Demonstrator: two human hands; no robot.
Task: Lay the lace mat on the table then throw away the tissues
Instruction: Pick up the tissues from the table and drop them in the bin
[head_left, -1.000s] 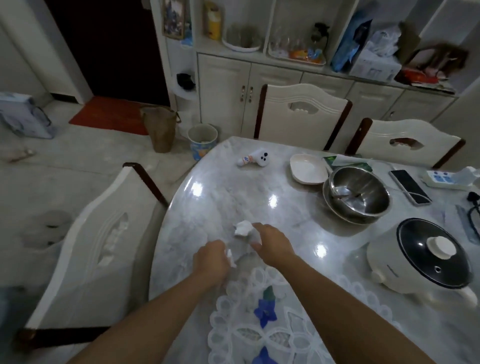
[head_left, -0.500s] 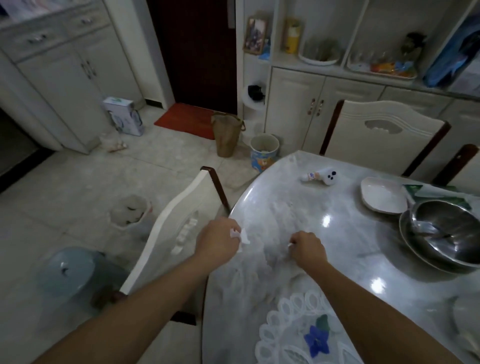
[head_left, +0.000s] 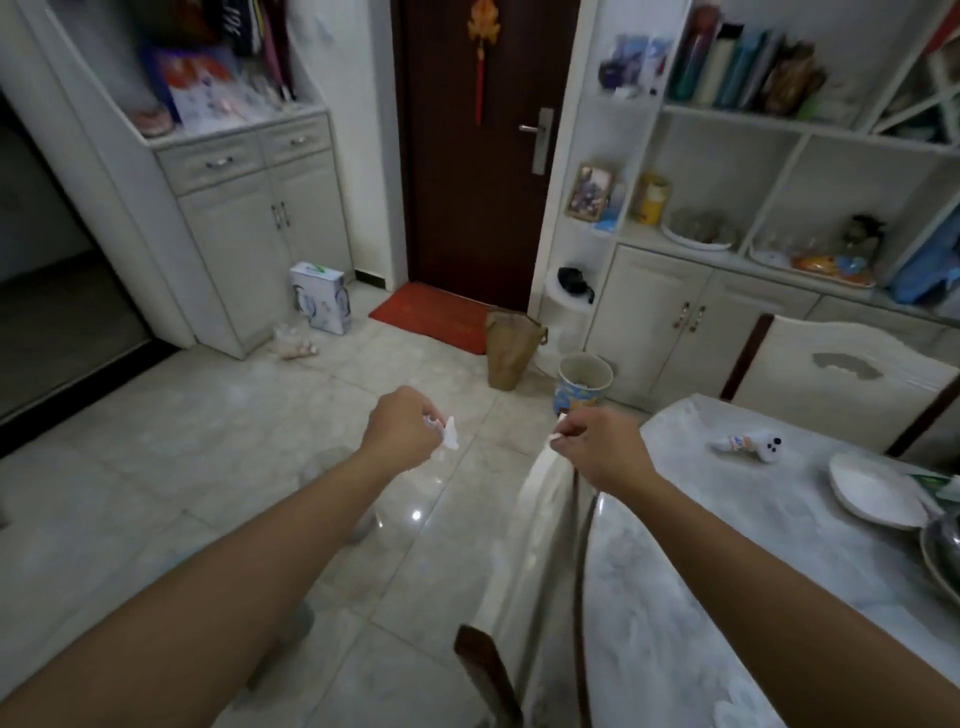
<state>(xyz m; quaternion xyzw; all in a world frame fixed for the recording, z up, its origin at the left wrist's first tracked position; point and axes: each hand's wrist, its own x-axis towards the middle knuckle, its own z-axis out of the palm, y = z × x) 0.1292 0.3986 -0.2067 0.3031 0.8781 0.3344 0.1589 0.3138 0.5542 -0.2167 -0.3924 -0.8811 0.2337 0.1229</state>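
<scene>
My left hand (head_left: 402, 431) is closed on a crumpled white tissue (head_left: 448, 432) that sticks out of the fist, held over the tiled floor. My right hand (head_left: 602, 441) is closed on another white tissue (head_left: 557, 431), of which only a small scrap shows, above the back of the near chair (head_left: 540, 525). A small blue patterned bin (head_left: 581, 384) stands on the floor just beyond my right hand. Only a white edge of the lace mat (head_left: 737, 709) shows at the bottom of the marble table (head_left: 701, 597).
A brown paper bag (head_left: 509, 353) stands by the red doormat (head_left: 436, 317) before the dark door. On the table lie a small white toy (head_left: 753, 445), a white dish (head_left: 872, 491) and a steel bowl (head_left: 943, 551). A white box (head_left: 319, 301) sits by the left cabinet.
Both hands have lifted off the table with the tissues and swung left, out past the chair and over the floor. The view has turned from the table toward the door and bin.
</scene>
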